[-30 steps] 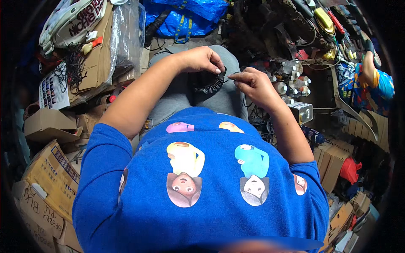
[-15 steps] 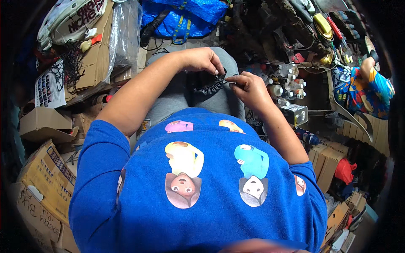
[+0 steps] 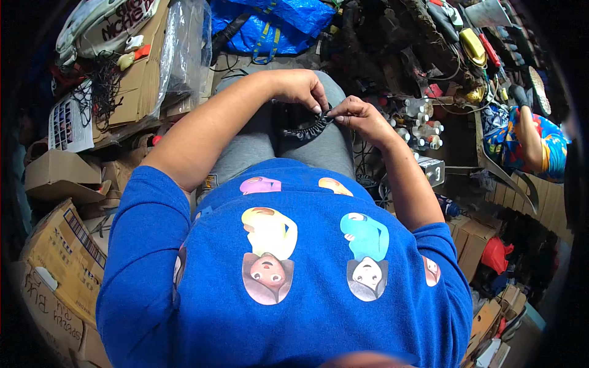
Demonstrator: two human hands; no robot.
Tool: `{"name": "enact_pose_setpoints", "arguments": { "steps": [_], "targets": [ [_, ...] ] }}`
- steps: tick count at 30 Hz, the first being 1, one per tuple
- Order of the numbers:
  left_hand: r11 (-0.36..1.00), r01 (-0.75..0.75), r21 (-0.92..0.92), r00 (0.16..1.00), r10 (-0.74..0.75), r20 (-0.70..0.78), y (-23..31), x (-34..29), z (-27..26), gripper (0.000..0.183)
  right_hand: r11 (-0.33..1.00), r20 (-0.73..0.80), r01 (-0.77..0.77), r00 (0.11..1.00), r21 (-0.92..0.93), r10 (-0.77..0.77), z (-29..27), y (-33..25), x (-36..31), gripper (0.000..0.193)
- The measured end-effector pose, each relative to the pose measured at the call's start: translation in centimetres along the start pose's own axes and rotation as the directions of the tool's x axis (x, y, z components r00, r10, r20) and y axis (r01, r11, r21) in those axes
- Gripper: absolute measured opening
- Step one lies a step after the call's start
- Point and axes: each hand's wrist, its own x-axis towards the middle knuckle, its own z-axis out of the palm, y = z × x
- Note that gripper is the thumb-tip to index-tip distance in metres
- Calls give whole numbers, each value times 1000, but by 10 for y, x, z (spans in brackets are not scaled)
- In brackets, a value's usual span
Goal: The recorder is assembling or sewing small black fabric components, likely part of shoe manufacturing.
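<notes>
At half past eight lies a yellow-brown carton (image 3: 64, 257), and at nine o'clock an open cardboard box (image 3: 64, 175). A printed sheet (image 3: 70, 126) sits toward half past nine. Around ten o'clock are a white bag (image 3: 101, 34) with dark lettering and a stack of flat cardboard (image 3: 138, 89); clear plastic (image 3: 184, 55) lies along the stack, toward half past ten. Close to twelve is a bright blue bag (image 3: 273, 30).

The left hand (image 3: 297, 89), at twelve o'clock, curls downward, its thumb and fingers pinching the right end of a black gathered piece (image 3: 307, 130). That piece hangs in a curve just below the hand, also at twelve, over the grey trousers (image 3: 245, 138).

The right hand (image 3: 365, 118), toward half past one, has thumb and forefinger pressed together at that same end, close beside the left fingertips; what lies between them is too small to tell.

Plastic bottles (image 3: 426, 132) crowd two o'clock, a metal can (image 3: 432, 172) stands at three, and cardboard boxes (image 3: 469, 245) and a red bag (image 3: 496, 254) sit toward half past three. Another person (image 3: 537, 147) in colourful clothes is just before three, near the rim.
</notes>
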Motion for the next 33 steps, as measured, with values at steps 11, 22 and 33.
{"name": "enact_pose_setpoints", "arguments": {
  "steps": [11,22,33],
  "targets": [
    [925,-135,357,745,332,-579,-25,-36,33,42,969,-242,-16,969,-245,-45,28,-28,-20,20],
    [822,116,558,585,397,-707,-25,-60,73,16,830,-261,-2,950,-558,-173,48,-32,-36,35],
    [948,-121,294,700,291,-652,-37,-45,58,28,986,-73,-98,993,-132,89,13,-15,-14,33]
  ]
}}
